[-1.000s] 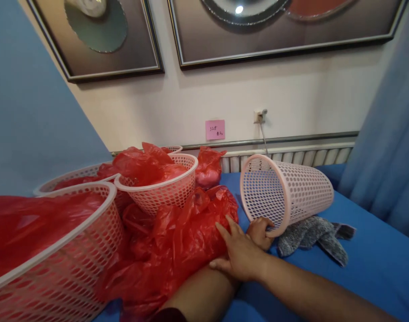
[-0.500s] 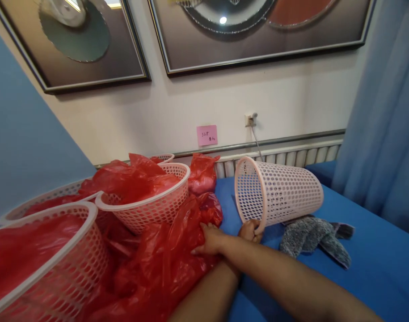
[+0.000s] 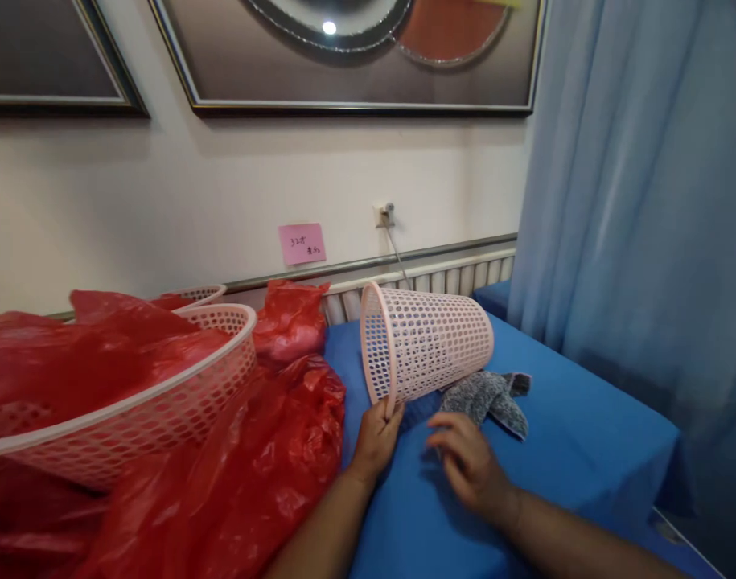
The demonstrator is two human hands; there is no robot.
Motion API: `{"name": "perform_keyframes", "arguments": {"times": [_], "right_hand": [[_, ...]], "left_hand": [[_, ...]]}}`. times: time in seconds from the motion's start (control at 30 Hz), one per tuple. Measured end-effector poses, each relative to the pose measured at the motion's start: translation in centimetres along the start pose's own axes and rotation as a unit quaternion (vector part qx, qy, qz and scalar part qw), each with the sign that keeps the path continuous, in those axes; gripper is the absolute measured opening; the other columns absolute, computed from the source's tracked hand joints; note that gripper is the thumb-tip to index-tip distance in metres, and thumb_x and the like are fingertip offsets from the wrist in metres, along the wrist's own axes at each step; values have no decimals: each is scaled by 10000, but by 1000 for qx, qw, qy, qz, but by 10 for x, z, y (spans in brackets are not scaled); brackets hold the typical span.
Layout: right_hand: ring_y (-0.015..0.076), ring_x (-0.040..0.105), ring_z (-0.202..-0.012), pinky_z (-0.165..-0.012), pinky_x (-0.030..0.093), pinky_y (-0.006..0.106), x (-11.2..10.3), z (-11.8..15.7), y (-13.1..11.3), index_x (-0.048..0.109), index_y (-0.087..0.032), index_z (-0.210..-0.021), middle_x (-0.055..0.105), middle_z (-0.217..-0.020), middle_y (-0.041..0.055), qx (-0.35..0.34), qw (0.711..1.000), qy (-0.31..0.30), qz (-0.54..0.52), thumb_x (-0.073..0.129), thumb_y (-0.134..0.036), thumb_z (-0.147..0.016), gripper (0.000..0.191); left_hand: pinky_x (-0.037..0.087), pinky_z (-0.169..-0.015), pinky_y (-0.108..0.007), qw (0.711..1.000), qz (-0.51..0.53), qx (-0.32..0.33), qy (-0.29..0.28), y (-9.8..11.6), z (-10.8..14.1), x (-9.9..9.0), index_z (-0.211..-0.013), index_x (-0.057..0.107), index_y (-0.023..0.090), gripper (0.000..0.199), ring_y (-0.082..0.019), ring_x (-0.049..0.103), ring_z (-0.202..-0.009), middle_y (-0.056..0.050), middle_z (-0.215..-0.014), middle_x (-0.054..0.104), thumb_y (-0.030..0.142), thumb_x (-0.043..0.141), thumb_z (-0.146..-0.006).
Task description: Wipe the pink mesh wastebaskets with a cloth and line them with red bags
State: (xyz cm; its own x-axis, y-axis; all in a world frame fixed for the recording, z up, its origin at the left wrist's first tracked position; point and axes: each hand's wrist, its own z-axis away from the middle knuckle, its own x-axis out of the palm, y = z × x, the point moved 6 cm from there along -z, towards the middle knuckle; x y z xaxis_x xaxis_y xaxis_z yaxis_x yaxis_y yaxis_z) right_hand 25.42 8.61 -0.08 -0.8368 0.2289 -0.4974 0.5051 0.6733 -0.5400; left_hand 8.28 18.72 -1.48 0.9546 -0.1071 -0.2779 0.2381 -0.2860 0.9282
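Lying wastebasket: the pink perforated plastic wastebasket [image 3: 443, 342] is being supported on its side by the blue cloth [image 3: 569, 450], its mouth being turned leftward.
Rim: the wastebasket's lower edge is being clasped in the grip of the left hand [image 3: 376, 438].
Right hand: nothing is being seen in the grip of the right hand [image 3: 473, 470] (its fingers are being loosely curled, with some blur); contact with the gray speckled fabric [image 3: 481, 392] cannot be told.
Red plastic: a crumpled heap of red plastic bags [image 3: 277, 458] is being seen left of the left forearm.
Upright basket: red plastic is being held inside another pink basket [image 3: 180, 410], beside the heap.
Wall: a handwritten pink note [image 3: 302, 244] is being displayed above the radiator [image 3: 461, 280].
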Motion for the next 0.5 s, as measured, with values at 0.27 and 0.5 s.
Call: {"name": "perform_keyframes", "arguments": {"times": [0.27, 0.5], "right_hand": [[367, 553, -1300, -1145, 373, 536, -80, 13, 133, 582, -166, -1334, 648, -1342, 147, 385, 920, 72, 30, 706, -291, -699, 659], [301, 744, -894, -810, 595, 408, -137, 20, 131, 742, -143, -923, 766, -862, 140, 439, 883, 121, -115, 379, -654, -944, 627]], "left_hand": [[496, -1058, -451, 1000, 20, 0, 23, 12, -3, -1, -1045, 766, 163, 455, -318, 689, -1133, -61, -1070, 793, 542, 686, -806], [485, -1074, -488, 997, 40, -14, 68, 9, -8, -13, -1062, 750, 160, 531, -332, 689, -1145, -100, -1125, 784, 594, 723, -757]]}}
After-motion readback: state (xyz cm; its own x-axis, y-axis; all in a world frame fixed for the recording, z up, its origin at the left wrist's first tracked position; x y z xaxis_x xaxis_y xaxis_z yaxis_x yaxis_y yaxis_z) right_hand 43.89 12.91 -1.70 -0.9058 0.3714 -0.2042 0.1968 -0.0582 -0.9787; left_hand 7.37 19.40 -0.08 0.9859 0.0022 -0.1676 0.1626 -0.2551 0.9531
